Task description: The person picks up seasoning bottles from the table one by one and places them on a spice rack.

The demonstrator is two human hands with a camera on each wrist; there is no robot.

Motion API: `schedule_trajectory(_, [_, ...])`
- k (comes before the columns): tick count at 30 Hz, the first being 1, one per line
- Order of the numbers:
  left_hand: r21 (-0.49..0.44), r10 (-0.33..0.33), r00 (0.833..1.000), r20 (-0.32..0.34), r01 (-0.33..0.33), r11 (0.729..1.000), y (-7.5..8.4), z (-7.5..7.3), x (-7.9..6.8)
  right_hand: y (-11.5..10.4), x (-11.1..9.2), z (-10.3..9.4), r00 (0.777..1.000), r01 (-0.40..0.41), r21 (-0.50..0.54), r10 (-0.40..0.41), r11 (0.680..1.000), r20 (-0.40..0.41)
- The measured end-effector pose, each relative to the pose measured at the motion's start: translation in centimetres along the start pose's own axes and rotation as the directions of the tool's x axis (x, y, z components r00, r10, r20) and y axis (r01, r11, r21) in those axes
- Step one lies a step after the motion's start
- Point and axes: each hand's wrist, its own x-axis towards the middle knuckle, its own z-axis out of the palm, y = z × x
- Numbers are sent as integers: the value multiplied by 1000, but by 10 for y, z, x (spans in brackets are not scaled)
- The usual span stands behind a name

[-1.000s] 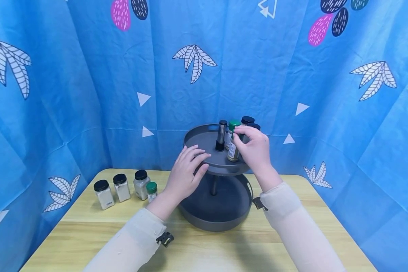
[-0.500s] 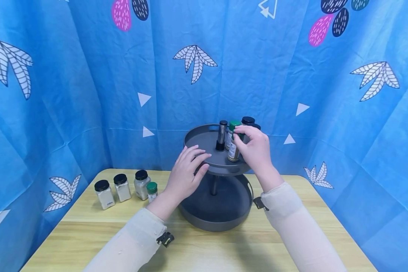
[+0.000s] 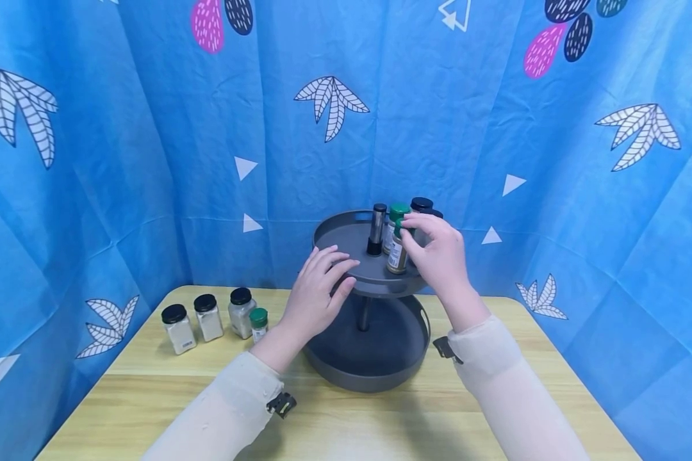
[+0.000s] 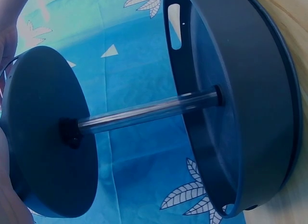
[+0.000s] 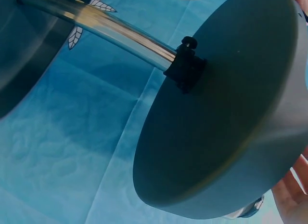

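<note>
A dark grey two-tier turntable stand [image 3: 346, 288] stands on the table. My left hand [image 3: 317, 294] lies with spread, relaxed fingers at the near left rim of its upper tray. My right hand [image 3: 438, 253] curls thumb and fingers around the green cap of a small spice jar [image 3: 396, 257], which stands upright near that tray's front right edge. Just behind it is another green-capped spice jar [image 3: 389, 238]. Black-capped jars [image 3: 421, 203] stand at the back right, partly hidden by the right hand. Both wrist views show the upper tray's underside [image 4: 50, 137] and the shiny centre post [image 4: 149, 111].
On the table's left side stand black-capped square jars [image 3: 179, 334] of pale contents and a small green-capped jar [image 3: 259, 325], partly behind the left forearm. The lower tray [image 3: 366, 383] sits below the upper one. A blue patterned curtain [image 3: 323, 173] encloses the table.
My right hand has shifted slightly right, showing more of the green cap, while the jar keeps its place on the upper tray. The left hand has stayed still.
</note>
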Motion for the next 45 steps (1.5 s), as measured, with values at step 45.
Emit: schedule_trajectory(45, [2,13,1000,-11,-13,1000,-1,0,0,-3,-59,-31,998,-33,9,32,999,49])
